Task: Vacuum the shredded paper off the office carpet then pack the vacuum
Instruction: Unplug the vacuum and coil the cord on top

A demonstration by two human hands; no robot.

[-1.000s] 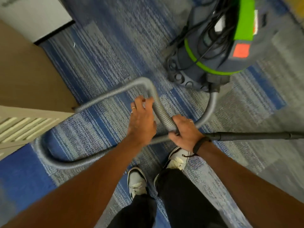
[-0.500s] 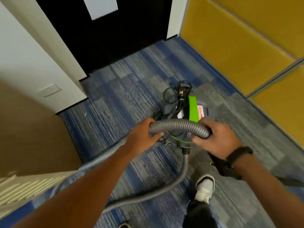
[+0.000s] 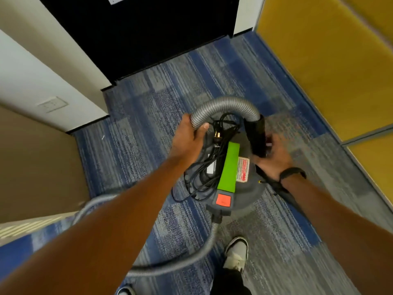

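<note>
Vacuum [image 3: 225, 177] sitting on carpet [image 3: 170, 99], door [image 3: 138, 28] lying beyond it.
Hose [image 3: 223, 105] arching over vacuum's far side between left hand [image 3: 189, 137] and right hand [image 3: 272, 158]; cord [image 3: 204, 165] lying bundled on top; shoe [image 3: 237, 254] standing just behind.

Both hands hold the hose [image 3: 225, 104] arched over the vacuum [image 3: 229, 177]: left hand [image 3: 189, 137] gripping it, right hand [image 3: 274, 158] at its black end [image 3: 256, 137].

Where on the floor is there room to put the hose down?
Bare carpet lies between the vacuum and the dark doorway, and more between the vacuum and the yellow wall. It is crowded on the vacuum's top, with the cord, and near the shoe, where the hose loops.
</note>
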